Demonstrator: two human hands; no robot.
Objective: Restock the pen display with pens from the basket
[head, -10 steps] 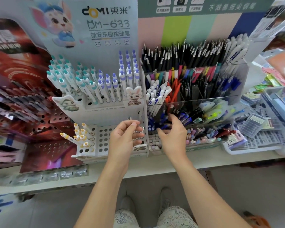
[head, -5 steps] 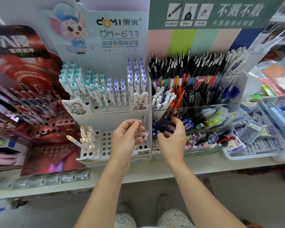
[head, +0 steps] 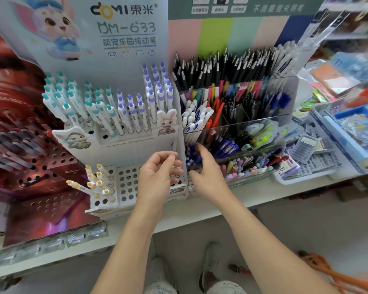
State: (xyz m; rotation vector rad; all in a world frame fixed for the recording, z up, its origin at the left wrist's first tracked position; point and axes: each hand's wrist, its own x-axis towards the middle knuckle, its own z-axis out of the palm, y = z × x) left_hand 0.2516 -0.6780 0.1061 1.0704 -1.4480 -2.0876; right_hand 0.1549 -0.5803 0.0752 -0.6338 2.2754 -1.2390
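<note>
While loosely curled hands (head: 157, 175) (head: 208, 177) seemingly hold nothing, the pen display (head: 123, 145) reads "DOMI DM-633".

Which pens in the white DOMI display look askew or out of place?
The yellow-capped pens in the lower tier of the white DOMI display splay outward, the leftmost tilting steeply left. The teal-capped pens above also fan leftward, while the purple-capped pens stand nearly upright.
</note>
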